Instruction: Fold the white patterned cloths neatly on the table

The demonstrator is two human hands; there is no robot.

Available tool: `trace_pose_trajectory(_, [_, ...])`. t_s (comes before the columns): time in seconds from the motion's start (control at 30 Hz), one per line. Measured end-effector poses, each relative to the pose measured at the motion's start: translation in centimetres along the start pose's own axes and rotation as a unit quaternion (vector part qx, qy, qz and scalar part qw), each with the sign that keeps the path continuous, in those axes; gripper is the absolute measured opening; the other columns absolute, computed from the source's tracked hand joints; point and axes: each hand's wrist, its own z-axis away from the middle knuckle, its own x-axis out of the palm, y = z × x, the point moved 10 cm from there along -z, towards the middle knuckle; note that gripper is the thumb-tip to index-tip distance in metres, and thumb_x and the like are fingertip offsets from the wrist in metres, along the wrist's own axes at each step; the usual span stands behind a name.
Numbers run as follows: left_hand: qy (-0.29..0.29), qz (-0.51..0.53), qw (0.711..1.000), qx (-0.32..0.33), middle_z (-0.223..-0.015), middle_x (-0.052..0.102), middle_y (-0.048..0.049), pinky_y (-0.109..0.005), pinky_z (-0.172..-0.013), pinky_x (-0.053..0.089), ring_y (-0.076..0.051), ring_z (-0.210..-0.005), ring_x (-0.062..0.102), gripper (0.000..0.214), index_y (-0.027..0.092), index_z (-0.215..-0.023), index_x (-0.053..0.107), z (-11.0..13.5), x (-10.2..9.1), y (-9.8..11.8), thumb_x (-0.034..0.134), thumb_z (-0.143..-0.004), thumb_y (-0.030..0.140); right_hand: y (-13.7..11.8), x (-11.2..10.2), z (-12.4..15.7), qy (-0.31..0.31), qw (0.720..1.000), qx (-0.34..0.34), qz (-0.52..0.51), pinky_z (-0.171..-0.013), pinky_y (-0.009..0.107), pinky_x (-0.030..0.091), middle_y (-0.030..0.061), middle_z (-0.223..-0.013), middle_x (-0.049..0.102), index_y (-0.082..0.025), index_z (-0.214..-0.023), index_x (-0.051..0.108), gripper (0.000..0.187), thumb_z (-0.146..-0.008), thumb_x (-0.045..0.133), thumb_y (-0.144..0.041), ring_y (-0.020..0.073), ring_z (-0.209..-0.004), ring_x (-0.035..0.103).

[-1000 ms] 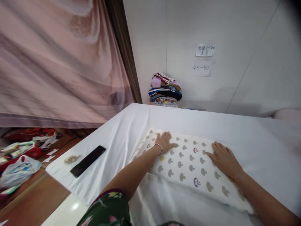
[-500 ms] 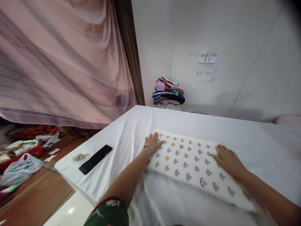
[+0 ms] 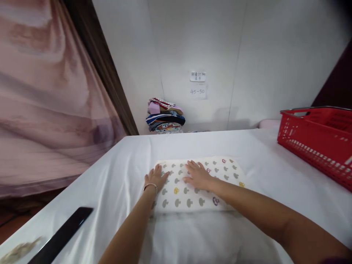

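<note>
A white cloth point(image 3: 189, 201) printed with grey, yellow and purple mushrooms lies folded into a flat rectangle in front of me. My left hand point(image 3: 156, 178), with a bracelet at its wrist, rests on the cloth's left edge with fingers spread. Lying flat on the upper middle of the fabric is my right hand point(image 3: 199, 175), its fingers apart and pointing away from me. Neither hand grips anything. The palms hide part of the pattern.
The table point(image 3: 198, 145) has a wrinkled white cover. A black phone-like slab point(image 3: 63, 234) and a small beige object point(image 3: 20, 251) lie at left. A red basket point(image 3: 319, 137) stands at right. Folded fabrics point(image 3: 165, 115) are stacked by the wall; a pink curtain point(image 3: 55, 110) hangs left.
My right hand has moved left across the cloth, from its right part to its upper middle. My left hand stays at the left edge. The view has turned right, bringing in the red basket.
</note>
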Motion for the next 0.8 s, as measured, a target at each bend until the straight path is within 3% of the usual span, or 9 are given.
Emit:
trace_pose_trajectory(0.13, [-0.006, -0.002, 1.000, 0.000, -0.150, 0.013, 0.0019, -0.053, -0.105, 0.020, -0.028, -0.134, 0.018, 0.071, 0.027, -0.140, 0.025, -0.2, 0.1, 0.0, 0.021, -0.080, 0.065, -1.7, -0.3, -2.4, 0.049, 0.999, -0.017, 0.003, -0.107, 0.048, 0.004, 0.0122, -0.148, 0.013, -0.013, -0.140, 0.023, 0.070, -0.087, 0.026, -0.058, 0.0250, -0.136, 0.005])
trace_pose_trajectory(0.3, [0.001, 0.000, 1.000, 0.006, -0.149, 0.015, 0.0019, -0.053, -0.104, 0.021, -0.029, -0.134, 0.019, 0.069, 0.028, -0.139, 0.027, -0.2, 0.0, 0.1, 0.022, -0.080, 0.064, 0.6, 2.0, -4.4, 0.026, 0.999, 0.033, 0.011, -0.107, 0.049, 0.003, 0.0135, -0.148, 0.017, -0.012, -0.139, 0.027, 0.070, -0.087, 0.026, -0.058, 0.0261, -0.136, 0.007])
trace_pose_trajectory(0.47, [-0.004, 0.014, 1.000, 0.005, -0.149, 0.018, 0.0018, -0.054, -0.104, 0.020, -0.029, -0.134, 0.019, 0.067, 0.029, -0.137, 0.030, -0.1, -0.2, 0.2, 0.026, -0.080, 0.064, 1.9, 3.3, -4.3, 0.008, 0.999, 0.039, 0.007, -0.107, 0.047, 0.001, 0.0117, -0.149, 0.014, -0.013, -0.140, 0.025, 0.070, -0.087, 0.022, -0.059, 0.0250, -0.136, 0.004])
trace_pose_trajectory(0.67, [0.012, 0.116, 0.992, -0.058, -0.146, 0.026, -0.0047, -0.035, -0.100, 0.034, -0.022, -0.126, 0.037, 0.060, 0.022, -0.135, 0.033, -1.8, -2.3, -1.1, 0.031, -0.084, 0.053, 2.1, 3.8, -4.0, 0.020, 0.999, 0.038, 0.027, -0.107, 0.046, 0.002, 0.0106, -0.148, 0.017, -0.014, -0.139, 0.029, 0.066, -0.088, 0.022, -0.056, 0.0248, -0.136, 0.007])
trace_pose_trajectory(0.8, [-0.001, 0.140, 0.984, -0.112, -0.129, 0.050, -0.0116, -0.037, -0.092, 0.039, -0.025, -0.115, 0.049, 0.056, 0.017, -0.125, 0.047, -4.1, -2.8, -2.5, 0.030, -0.085, 0.053, 2.3, 4.3, -4.3, 0.028, 0.998, 0.034, 0.043, -0.106, 0.048, 0.003, 0.0096, -0.148, 0.018, -0.015, -0.139, 0.030, 0.065, -0.088, 0.022, -0.056, 0.0245, -0.136, 0.008])
